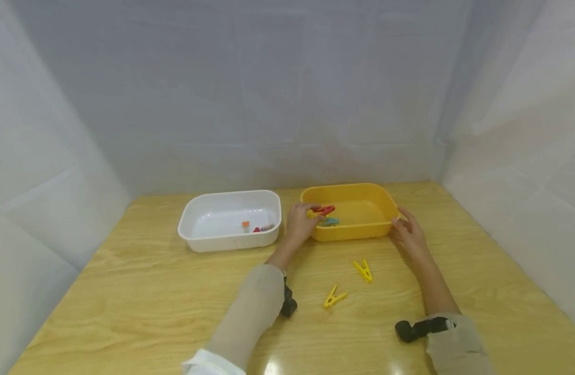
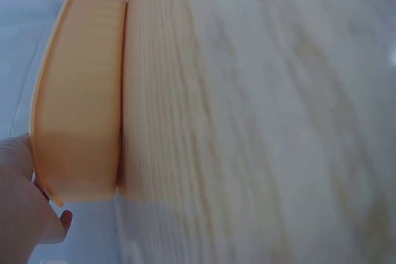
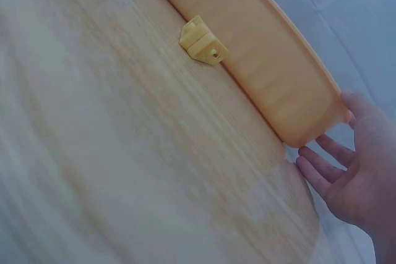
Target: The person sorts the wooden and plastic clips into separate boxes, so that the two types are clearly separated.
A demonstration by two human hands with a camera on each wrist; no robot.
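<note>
On the left of the wooden table (image 1: 142, 291) stands a white tub (image 1: 230, 220). Inside it, near the front wall, lie a few small things in orange and red; they are too small to name.

To the right of the white tub, just beside it but not touching, stands a yellow tub (image 1: 350, 212). The left hand (image 1: 300, 223) is at the left front corner of this tub. Its fingers are curled and they pinch a red clothespin (image 1: 324, 210) over the rim, so the pin is at the left end of the yellow tub. Just below it, inside the tub, lies a blue clothespin (image 1: 329, 221).

On the table in front of the yellow tub lie two yellow clothespins (image 1: 335, 297), well apart from each other.

The right hand (image 1: 409, 233) rests against the right front corner of the yellow tub. Its fingers are nearly straight and a little spread, the thumb touching the rim.
</note>
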